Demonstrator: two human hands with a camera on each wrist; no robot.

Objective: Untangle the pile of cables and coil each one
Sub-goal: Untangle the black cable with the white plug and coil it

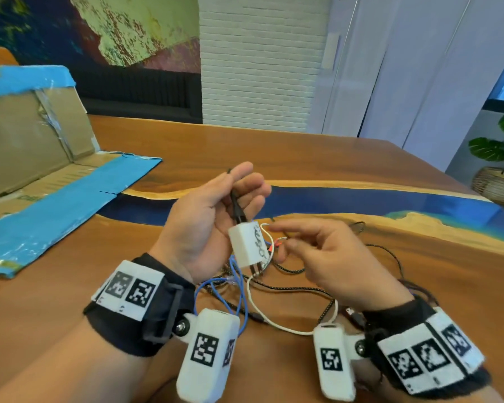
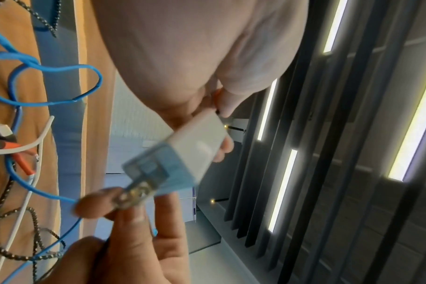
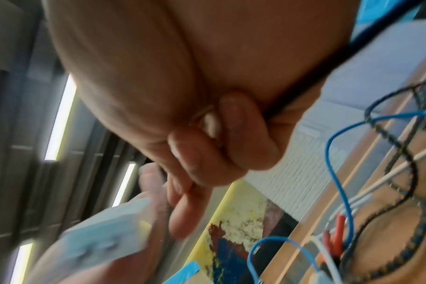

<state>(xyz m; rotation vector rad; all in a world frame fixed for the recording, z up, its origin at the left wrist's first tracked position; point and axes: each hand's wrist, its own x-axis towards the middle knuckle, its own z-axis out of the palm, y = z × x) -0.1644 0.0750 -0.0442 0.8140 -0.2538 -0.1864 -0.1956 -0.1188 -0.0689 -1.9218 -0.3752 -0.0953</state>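
Note:
My left hand (image 1: 239, 193) is raised palm-up and grips a black cable (image 1: 235, 203) just above where it plugs into a white charger adapter (image 1: 248, 245). The adapter hangs below the fingers, over the tangled pile. My right hand (image 1: 275, 242) reaches in from the right. In the left wrist view its thumb and forefinger pinch the adapter's metal prongs (image 2: 131, 194). Under both hands a blue cable (image 1: 240, 286), a white cable (image 1: 274, 322) and a braided black cable (image 1: 291, 287) lie tangled on the wooden table (image 1: 303, 158). A red connector (image 1: 271, 248) shows beside the adapter.
A flattened cardboard box (image 1: 41, 175) edged with blue tape lies on the left of the table. A blue resin stripe (image 1: 376, 200) crosses the tabletop behind the hands. A potted plant (image 1: 498, 152) stands off the far right edge.

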